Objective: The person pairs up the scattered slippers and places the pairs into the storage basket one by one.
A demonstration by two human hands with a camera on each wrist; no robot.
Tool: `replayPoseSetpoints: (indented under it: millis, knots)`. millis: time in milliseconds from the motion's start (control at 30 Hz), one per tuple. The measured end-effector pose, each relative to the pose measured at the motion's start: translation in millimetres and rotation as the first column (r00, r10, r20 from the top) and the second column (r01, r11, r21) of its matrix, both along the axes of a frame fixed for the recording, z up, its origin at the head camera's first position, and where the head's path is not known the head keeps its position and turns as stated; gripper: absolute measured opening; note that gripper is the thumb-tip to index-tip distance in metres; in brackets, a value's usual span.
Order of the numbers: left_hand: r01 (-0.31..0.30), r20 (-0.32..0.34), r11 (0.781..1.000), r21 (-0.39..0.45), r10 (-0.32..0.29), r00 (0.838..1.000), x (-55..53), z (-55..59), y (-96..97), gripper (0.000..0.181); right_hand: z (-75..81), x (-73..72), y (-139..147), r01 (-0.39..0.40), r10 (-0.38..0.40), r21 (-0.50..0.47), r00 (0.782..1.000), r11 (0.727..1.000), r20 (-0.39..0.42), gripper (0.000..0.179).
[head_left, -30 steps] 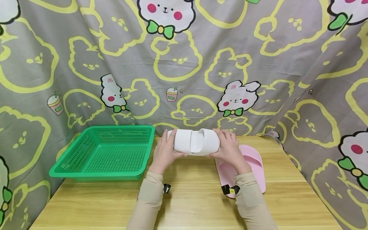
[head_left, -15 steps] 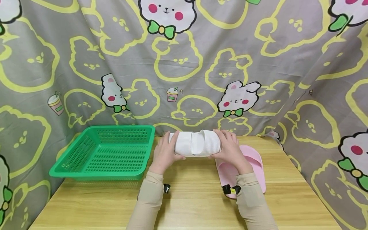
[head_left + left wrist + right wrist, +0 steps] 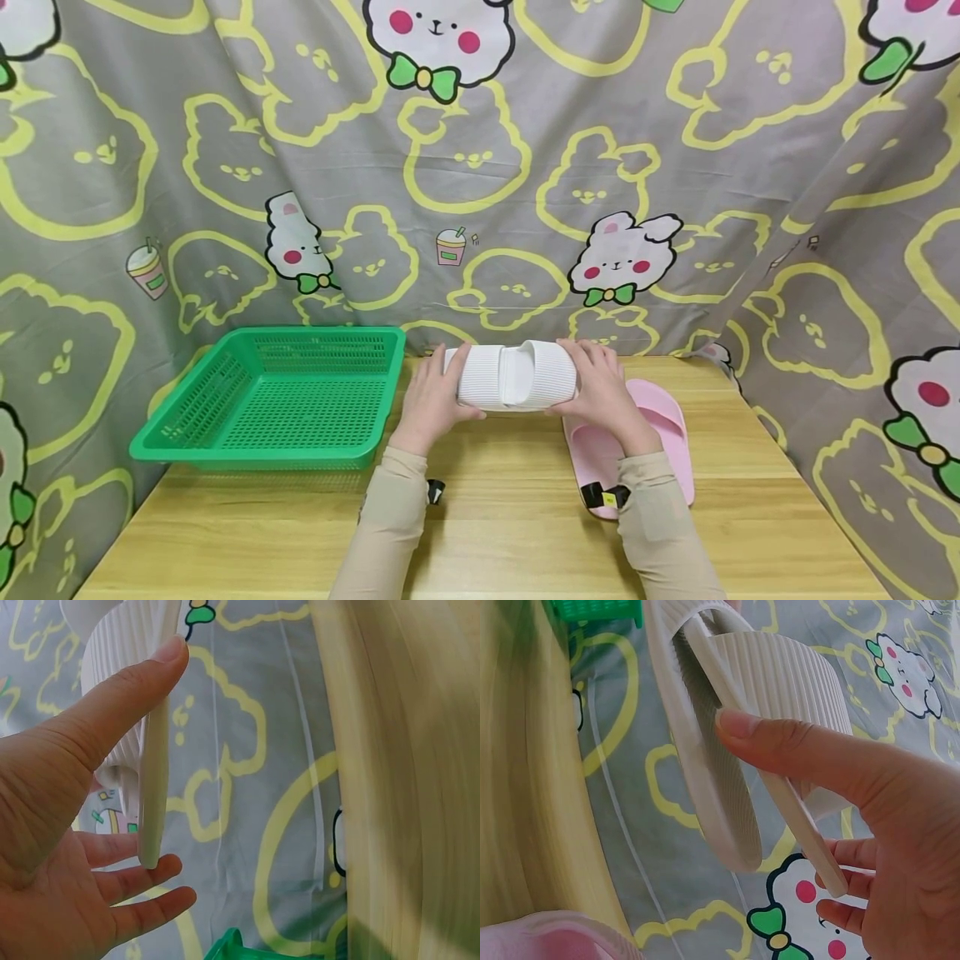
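a green basket [image 3: 262, 457] sits at the far left of the worktop [image 3: 495, 533]. it is plastic, shallow and roughly rectangular, with sloping sides and a wide smooth rim; the walls are cut with rows of slots and the floor is a fine grid, in plain view.

right of the basket, over the far middle of the worktop and apart from its surface, the white slippers [image 3: 480, 375] are held up between the left hand [image 3: 433, 407] and the right hand [image 3: 596, 392]. their broad straps are ribbed and rounded, the soles smooth along the edges. seen from the right wrist, the two soles overlap at a slant, with a gap between them, and one footbed has a fine lined texture.

both hands' fingers hold the pair from its two ends, thumb on the near side and the others on the far side; the left ones spread past the sole's edge.

on the right of the worktop, partly behind the right hand and sleeve [image 3: 660, 517], lie pink slippers [image 3: 596, 454], smooth and matte with rounded ends. grey curtain [image 3: 337, 167] hangs behind, soft, creased, printed with yellow outlines and white rabbits.
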State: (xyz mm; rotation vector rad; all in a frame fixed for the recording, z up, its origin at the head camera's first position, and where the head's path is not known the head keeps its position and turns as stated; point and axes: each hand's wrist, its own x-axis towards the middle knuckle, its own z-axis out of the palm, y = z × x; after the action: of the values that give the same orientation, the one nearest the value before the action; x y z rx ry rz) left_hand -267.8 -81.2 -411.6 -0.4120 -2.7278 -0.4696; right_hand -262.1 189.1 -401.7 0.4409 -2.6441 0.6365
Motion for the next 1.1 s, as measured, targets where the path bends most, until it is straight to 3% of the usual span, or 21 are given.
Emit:
replayPoseSetpoints:
  millis: [1100]
  knots:
    - [0.071, -0.110, 0.997, 0.042, -0.066, 0.992, 3.0, 0.8, 6.0, 0.108, 1.1, 0.5, 0.0, -0.009, 0.009, -0.003, 1.000, 1.000, -0.023, 0.107]
